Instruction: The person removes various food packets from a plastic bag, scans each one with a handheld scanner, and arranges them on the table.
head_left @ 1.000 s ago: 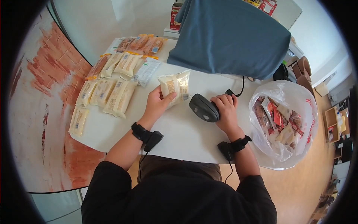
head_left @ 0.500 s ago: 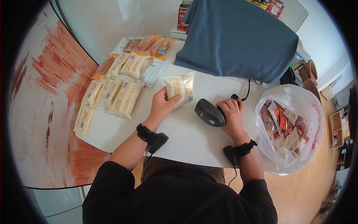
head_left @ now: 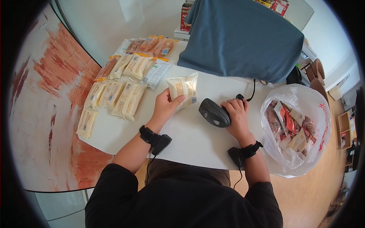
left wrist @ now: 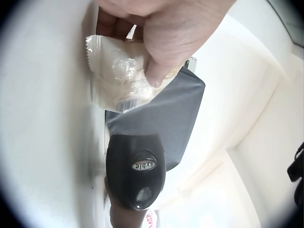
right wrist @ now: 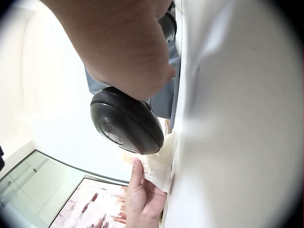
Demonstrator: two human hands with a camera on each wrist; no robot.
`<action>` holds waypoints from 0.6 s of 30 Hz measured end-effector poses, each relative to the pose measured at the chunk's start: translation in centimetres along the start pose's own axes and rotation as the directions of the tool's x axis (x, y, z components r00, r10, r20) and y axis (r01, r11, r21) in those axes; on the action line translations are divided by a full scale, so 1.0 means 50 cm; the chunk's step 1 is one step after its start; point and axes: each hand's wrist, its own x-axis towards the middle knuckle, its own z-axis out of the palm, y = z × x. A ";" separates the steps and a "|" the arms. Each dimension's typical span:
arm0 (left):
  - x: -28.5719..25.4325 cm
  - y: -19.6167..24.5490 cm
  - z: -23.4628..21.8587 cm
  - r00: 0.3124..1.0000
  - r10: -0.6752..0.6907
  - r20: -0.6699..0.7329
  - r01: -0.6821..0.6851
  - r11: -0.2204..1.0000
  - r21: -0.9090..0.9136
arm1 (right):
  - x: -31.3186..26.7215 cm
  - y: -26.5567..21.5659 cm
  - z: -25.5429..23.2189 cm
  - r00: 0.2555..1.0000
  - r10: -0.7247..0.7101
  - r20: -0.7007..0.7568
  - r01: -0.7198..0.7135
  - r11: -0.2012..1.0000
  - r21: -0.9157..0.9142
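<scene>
My left hand (head_left: pixel 164 107) holds a cream-coloured snack packet (head_left: pixel 183 88) upright at the middle of the white table, thumb across its front. A barcode shows at the packet's lower corner (left wrist: pixel 127 105) in the left wrist view. My right hand (head_left: pixel 237 117) grips a black handheld barcode scanner (head_left: pixel 213 113) by its handle, and a cable runs from the handle's end. The scanner's head faces the packet, with a short gap between them in the head view. In the right wrist view, the scanner (right wrist: pixel 124 122) overlaps part of the packet.
Several cream packets (head_left: pixel 129 98) lie in rows at the left of the table (head_left: pixel 190 140), with orange-brown packets (head_left: pixel 154 45) behind. A blue-grey cloth (head_left: pixel 241 41) drapes over something at the back. At right stands a clear plastic bag (head_left: pixel 273 152) of mixed packets.
The head view has shifted slightly, so the table and its things appear a little further right and down. Both hands keep their holds on the packet and the scanner.
</scene>
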 end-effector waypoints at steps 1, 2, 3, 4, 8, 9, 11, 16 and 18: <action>0.000 0.000 0.000 1.000 -0.001 0.000 0.001 1.000 0.001 | 0.000 0.000 0.000 1.000 0.000 0.002 0.000 1.000 0.000; 0.001 -0.002 -0.001 1.000 -0.002 0.001 0.002 1.000 0.002 | 0.000 -0.001 -0.001 1.000 -0.001 0.003 0.001 1.000 0.001; 0.001 -0.005 -0.002 1.000 -0.003 0.002 0.003 1.000 0.004 | 0.000 -0.001 -0.001 1.000 -0.002 0.005 0.002 1.000 0.002; 0.002 -0.006 -0.002 1.000 -0.004 0.002 0.004 1.000 0.005 | 0.000 -0.001 -0.001 1.000 -0.001 0.001 0.001 1.000 0.006; 0.000 -0.004 0.001 1.000 -0.018 0.000 0.018 1.000 -0.015 | -0.002 0.002 0.002 1.000 0.008 -0.014 -0.008 0.999 0.035; -0.002 -0.004 -0.002 1.000 -0.021 -0.001 0.021 1.000 -0.009 | 0.000 0.004 0.005 1.000 0.005 -0.018 -0.004 0.999 0.051; -0.005 -0.002 0.000 0.999 -0.035 0.008 0.035 0.999 -0.025 | 0.000 0.023 0.005 0.995 0.064 -0.071 -0.063 0.998 0.006; -0.029 0.047 0.003 0.991 -0.131 0.033 0.132 0.991 -0.021 | -0.009 0.112 0.005 0.968 0.197 -0.157 -0.217 0.969 -0.122; -0.041 0.071 0.004 0.992 -0.085 0.099 0.088 0.996 -0.031 | -0.014 0.130 0.012 0.941 0.292 -0.169 -0.318 0.935 -0.156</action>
